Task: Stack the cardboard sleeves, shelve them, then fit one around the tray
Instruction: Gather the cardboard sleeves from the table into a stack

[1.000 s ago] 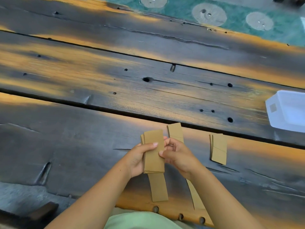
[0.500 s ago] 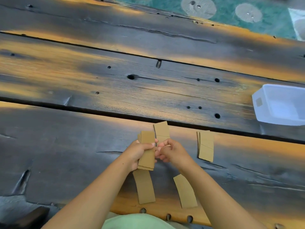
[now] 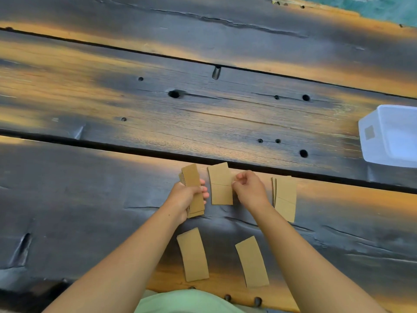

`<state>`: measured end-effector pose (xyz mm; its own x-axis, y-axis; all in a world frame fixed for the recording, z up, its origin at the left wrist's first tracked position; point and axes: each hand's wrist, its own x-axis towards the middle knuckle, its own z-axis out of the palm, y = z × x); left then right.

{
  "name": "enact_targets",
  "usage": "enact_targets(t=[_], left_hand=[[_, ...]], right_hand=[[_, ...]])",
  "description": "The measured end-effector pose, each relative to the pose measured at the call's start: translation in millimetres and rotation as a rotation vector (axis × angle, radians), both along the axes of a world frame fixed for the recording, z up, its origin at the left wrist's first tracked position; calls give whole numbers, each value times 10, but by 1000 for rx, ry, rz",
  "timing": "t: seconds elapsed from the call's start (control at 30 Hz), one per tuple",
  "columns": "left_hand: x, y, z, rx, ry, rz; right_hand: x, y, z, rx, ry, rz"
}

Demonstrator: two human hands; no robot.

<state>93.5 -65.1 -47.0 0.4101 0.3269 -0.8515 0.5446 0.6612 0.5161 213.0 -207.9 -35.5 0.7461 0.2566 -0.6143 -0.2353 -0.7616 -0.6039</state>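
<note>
My left hand (image 3: 188, 196) grips a small stack of brown cardboard sleeves (image 3: 191, 179), held upright just off the table. My right hand (image 3: 249, 188) pinches the right edge of a flat sleeve (image 3: 220, 186) that lies on the wood beside the stack. Another small pile of sleeves (image 3: 284, 197) rests to the right of my right hand. Two single sleeves lie nearer to me, one on the left (image 3: 193, 254) and one on the right (image 3: 252, 260). The white plastic tray (image 3: 370, 141) sits at the right edge, partly cut off.
The work surface is a dark, weathered plank table (image 3: 112, 109) with knot holes and a deep gap between boards (image 3: 112, 146). Green patterned flooring (image 3: 372, 7) shows beyond the far edge. My green shirt (image 3: 185, 302) is at the bottom.
My hands have parted: the left keeps the stack and has shifted left, while the right has moved over to the flat sleeve beside it. The view has tilted down.
</note>
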Motion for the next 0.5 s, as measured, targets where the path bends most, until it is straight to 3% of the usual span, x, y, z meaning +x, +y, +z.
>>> enact_targets(t=[0.23,0.5], left_hand=[[148,-80,-79,111,82,-55],[222,-88,-70,28,87,-16]], right_hand=[[51,41,-118,-58,150,-92],[-22,141,-252,-12,187,-165]])
